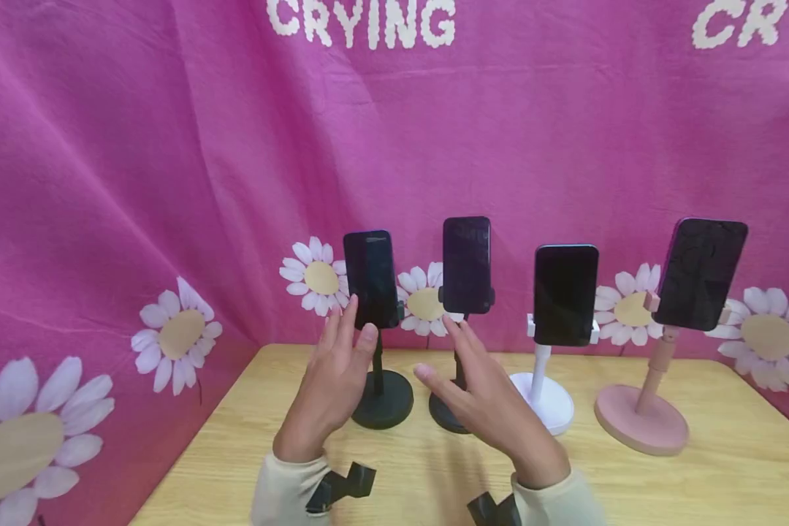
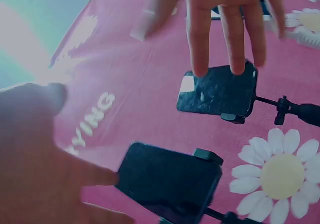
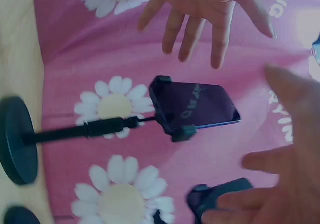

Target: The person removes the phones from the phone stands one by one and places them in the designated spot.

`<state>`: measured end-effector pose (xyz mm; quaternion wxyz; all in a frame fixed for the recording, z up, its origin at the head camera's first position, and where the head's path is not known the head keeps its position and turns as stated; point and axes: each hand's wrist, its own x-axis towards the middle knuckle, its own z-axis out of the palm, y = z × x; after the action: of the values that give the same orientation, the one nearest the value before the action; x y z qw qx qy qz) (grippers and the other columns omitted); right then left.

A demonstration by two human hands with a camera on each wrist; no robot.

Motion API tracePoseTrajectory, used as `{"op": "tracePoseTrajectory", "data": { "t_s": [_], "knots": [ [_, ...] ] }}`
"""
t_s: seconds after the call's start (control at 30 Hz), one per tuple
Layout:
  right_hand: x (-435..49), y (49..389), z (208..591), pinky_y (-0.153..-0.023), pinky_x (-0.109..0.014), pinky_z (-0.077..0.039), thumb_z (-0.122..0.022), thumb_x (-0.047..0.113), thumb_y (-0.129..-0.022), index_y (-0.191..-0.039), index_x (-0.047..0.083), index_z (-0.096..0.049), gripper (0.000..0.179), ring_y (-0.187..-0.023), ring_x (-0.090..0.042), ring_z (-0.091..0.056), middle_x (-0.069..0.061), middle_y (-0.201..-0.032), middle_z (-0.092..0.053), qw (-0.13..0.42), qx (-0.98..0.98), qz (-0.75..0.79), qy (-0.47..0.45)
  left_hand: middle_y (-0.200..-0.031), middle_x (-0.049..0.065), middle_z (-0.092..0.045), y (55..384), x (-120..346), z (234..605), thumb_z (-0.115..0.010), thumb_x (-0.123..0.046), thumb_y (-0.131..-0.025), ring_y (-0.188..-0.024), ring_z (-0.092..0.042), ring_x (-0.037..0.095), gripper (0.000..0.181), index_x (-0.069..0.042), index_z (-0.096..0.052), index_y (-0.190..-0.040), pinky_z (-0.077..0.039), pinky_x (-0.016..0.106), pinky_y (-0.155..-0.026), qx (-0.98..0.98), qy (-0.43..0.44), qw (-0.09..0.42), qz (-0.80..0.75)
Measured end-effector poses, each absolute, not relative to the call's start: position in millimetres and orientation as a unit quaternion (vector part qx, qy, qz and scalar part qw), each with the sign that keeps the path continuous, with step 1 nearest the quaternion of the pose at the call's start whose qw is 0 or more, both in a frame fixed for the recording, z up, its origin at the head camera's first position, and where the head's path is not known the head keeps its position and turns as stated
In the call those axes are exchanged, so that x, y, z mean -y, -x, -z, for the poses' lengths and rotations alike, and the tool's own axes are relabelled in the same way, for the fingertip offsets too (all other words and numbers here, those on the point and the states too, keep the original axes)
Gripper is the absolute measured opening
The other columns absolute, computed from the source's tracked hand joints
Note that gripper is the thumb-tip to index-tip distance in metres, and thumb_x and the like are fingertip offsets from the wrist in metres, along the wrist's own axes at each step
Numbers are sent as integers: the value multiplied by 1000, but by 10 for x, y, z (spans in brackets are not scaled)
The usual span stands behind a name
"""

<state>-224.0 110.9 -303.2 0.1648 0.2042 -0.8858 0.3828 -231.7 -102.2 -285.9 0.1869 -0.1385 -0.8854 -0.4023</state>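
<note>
Wooden table: its pale, grained top (image 1: pixel 410 464) lies before you and runs back to the cloth.
Cloth: magenta fabric (image 1: pixel 532 146) rises behind the table and along your left side, creased in places.
Cloth print: white lettering reading "CRYING" (image 1: pixel 373 22) sits high, cut off at the right; large white daisies (image 1: pixel 320 277) with yellow centers line the lower part.
Light: a bright glare (image 2: pixel 25 38) washes the upper left of your left wrist view.
Phones: four, dark-screened, in a row on stands: the leftmost phone (image 1: pixel 371 267) and second phone (image 1: pixel 467 259) on black ones, the third phone (image 1: pixel 565 292) on white, the fourth phone (image 1: pixel 702 274), tilted, on pink.
Left hand: yours (image 1: pixel 332 380) reaches up by the leftmost phone, fingers extended; you cannot tell whether they touch.
Right hand: yours (image 1: pixel 489 391) is near the second phone, fingers straight, thumb spread apart.
Second screen: it reflects lettering.
</note>
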Motion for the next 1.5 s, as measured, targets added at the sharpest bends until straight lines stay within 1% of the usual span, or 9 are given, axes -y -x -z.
{"op": "tracePoseTrajectory", "data": {
  "t_s": [0.1,0.2,0.27,0.47,0.63,0.77,0.97,1.13,1.5],
  "knots": [
    [-1054,2353,3067,-104,-60,-33,-70,49,-84,-153,23,-24,87,-139,-30,-33,-8,-153,-32,202,859,-413,-225,-160,3,-13,2425,1078,2874,-30,-56,-99,-145,-17,31,64,-28,-14,-155,-21,70,-104,852,141,211,458],
    [-1001,2458,3110,-100,-53,-42,-77,37,-82,-151,22,-30,85,-130,-30,-46,-9,-145,-39,216,829,-461,-233,-159,2,-16,2519,1124,2907,-29,-53,-100,-144,-20,29,61,-30,-14,-155,-21,69,-105,822,139,235,500],
    [-964,2521,3128,-99,-50,-43,-77,31,-82,-149,24,-32,82,-127,-30,-49,-8,-143,-39,206,805,-507,-231,-159,0,-17,2570,1142,2930,-27,-52,-101,-144,-20,29,59,-32,-16,-154,-18,68,-106,803,134,238,529],
    [-812,2676,3138,-103,-56,-36,-72,30,-86,-149,32,-29,76,-137,-32,-38,0,-154,-28,142,752,-599,-236,-160,0,-12,2726,1131,2986,-21,-53,-101,-146,-11,26,60,-27,-15,-155,-8,65,-110,750,148,191,615],
    [-704,2757,3149,-104,-57,-35,-70,34,-89,-150,37,-24,76,-139,-29,-34,2,-156,-27,100,730,-637,-226,-161,3,-5,2792,1084,3005,-18,-59,-99,-145,-8,36,63,-31,-10,-155,-16,70,-106,721,146,125,666],
    [-642,2796,3180,-104,-55,-36,-68,32,-90,-153,33,-19,80,-138,-31,-35,-1,-158,-23,82,716,-654,-229,-161,6,-3,2790,1042,3002,-19,-58,-100,-142,-13,41,61,-35,-7,-155,-22,70,-103,715,143,89,679],
    [-561,2813,3224,-106,-45,-35,-64,34,-92,-154,27,-16,78,-141,-22,-32,4,-159,-19,46,696,-673,-245,-159,8,-5,2781,1017,2997,-21,-50,-102,-140,-16,40,60,-27,-6,-156,-22,68,-105,710,162,85,681],
    [-555,2800,3214,-105,-44,-36,-63,34,-93,-154,26,-18,76,-140,-22,-34,1,-158,-22,52,693,-675,-248,-159,7,-6,2771,1009,2980,-22,-50,-102,-141,-17,38,60,-27,-6,-156,-24,65,-106,712,156,87,679],
    [-661,2727,3163,-108,-54,-31,-60,34,-94,-153,25,-23,69,-139,-28,-35,-6,-155,-29,55,690,-677,-248,-159,7,-11,2687,1013,2927,-22,-54,-101,-142,-20,36,65,-22,-8,-156,-26,62,-107,737,175,96,646]
  ]
}}
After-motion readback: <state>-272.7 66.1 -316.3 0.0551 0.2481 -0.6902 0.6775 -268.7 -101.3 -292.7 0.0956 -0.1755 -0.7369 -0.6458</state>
